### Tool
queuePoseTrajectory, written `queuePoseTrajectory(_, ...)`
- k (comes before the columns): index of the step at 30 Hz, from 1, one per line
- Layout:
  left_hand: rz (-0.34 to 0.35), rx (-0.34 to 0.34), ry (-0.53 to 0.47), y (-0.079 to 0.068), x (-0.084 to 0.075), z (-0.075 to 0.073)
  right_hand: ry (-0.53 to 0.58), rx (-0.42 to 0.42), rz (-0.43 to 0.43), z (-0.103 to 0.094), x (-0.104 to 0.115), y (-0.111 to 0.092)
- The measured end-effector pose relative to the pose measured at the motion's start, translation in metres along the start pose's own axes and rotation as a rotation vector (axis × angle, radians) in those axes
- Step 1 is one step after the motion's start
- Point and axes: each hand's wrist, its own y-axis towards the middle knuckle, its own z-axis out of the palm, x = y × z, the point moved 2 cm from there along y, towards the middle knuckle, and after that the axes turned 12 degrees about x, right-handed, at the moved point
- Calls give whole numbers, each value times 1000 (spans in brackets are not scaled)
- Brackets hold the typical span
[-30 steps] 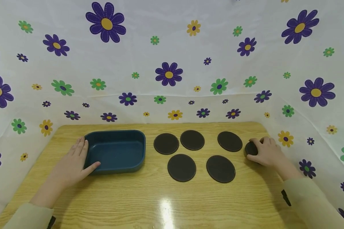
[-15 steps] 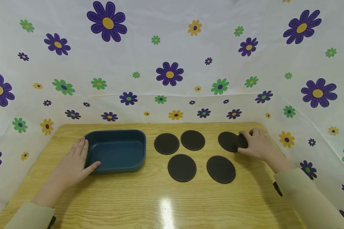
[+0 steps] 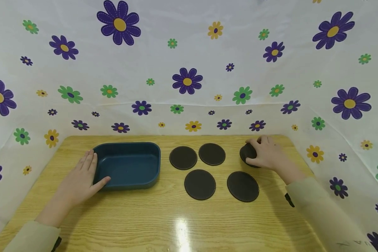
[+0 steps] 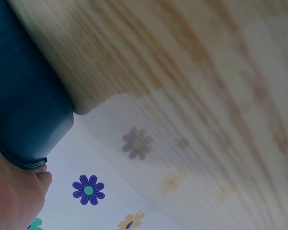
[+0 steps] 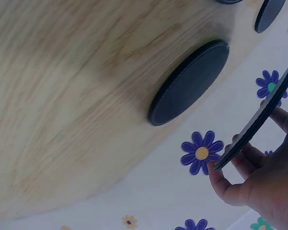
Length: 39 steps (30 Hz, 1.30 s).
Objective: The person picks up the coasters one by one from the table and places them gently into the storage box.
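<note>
In the head view my left hand (image 3: pixel 78 185) rests along the left end of a dark blue rectangular tray (image 3: pixel 129 187), fingers straight and thumb spread over its near corner. The left wrist view has part of this hand (image 4: pixel 14 196) at the rim of the tray (image 4: pixel 29 86). My right hand (image 3: pixel 266 152) is over the back right of the table, holding a round black coaster (image 5: pixel 259 122) by its edge between thumb and fingers, as the right wrist view shows. The held coaster overlaps a coaster lying under it, which my hand partly hides.
Several more black coasters lie flat on the wooden table (image 3: pixel 138 220), among them one at front right (image 3: pixel 243 186) and a front middle coaster (image 3: pixel 200 184). A white flowered cloth (image 3: pixel 157 59) surrounds the back and sides.
My right hand has moved left with the coaster, from the table's right side to over the back right coaster. My left hand and the tray stay put.
</note>
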Motion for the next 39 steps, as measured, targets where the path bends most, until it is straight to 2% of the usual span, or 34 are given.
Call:
queuePoseTrajectory(9, 1, -23, 1, -1, -1, 0, 10, 8, -52, -5, 33, 20)
queuePoseTrajectory(16, 0, -22, 1, -2, -1, 0, 39, -23, -114, -8, 59, 34)
queuePoseTrajectory(32, -3, -27, -4, -2, -1, 1, 7, -42, -232, -19, 130, 56)
queuePoseTrajectory(39, -3, -16, -2, 0, 0, 1, -8, -22, -282, -23, 164, 66)
